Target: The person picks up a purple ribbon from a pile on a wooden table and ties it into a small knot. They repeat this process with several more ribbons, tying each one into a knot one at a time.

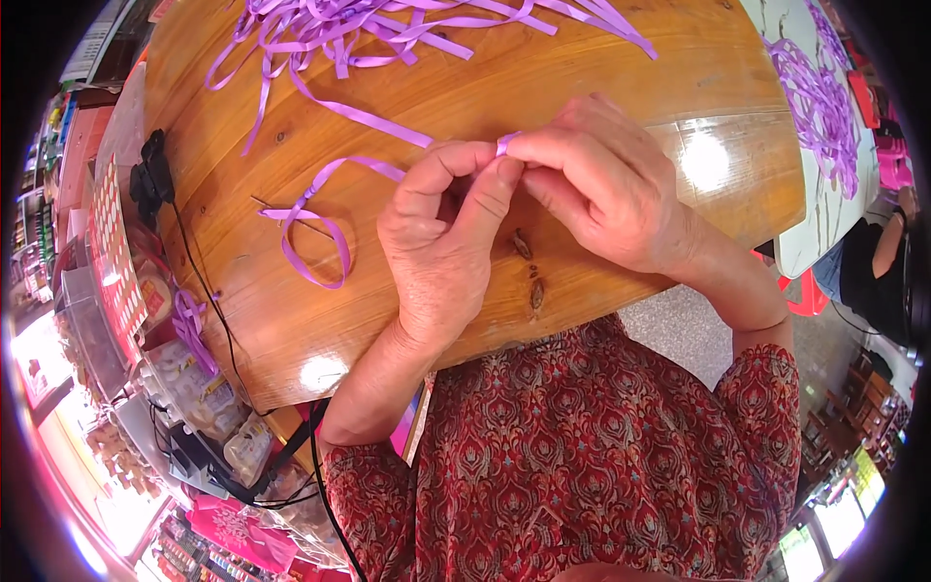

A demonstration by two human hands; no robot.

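Both hands meet over the middle of a wooden table [621,87], pinching one purple ribbon [373,124]. My left hand [436,223] is closed, with thumb and forefinger pressed together on the ribbon. Opposite it, my right hand [611,184] grips the same ribbon between its fingertips, and a short piece shows between the two hands. From the left hand the ribbon runs back toward the pile. Another purple length leaves that hand and ends in a knotted loop [339,257] on the table. Beside the loop lies a thin needle-like stick [315,227].
A tangled heap of purple ribbons [378,29] covers the table's far edge. More ribbons [819,116] lie on a white marbled table at the right. A black clip [152,179] with a cable [208,291] sits at the left edge, near plastic containers [194,388]. Another person [873,272] is at far right.
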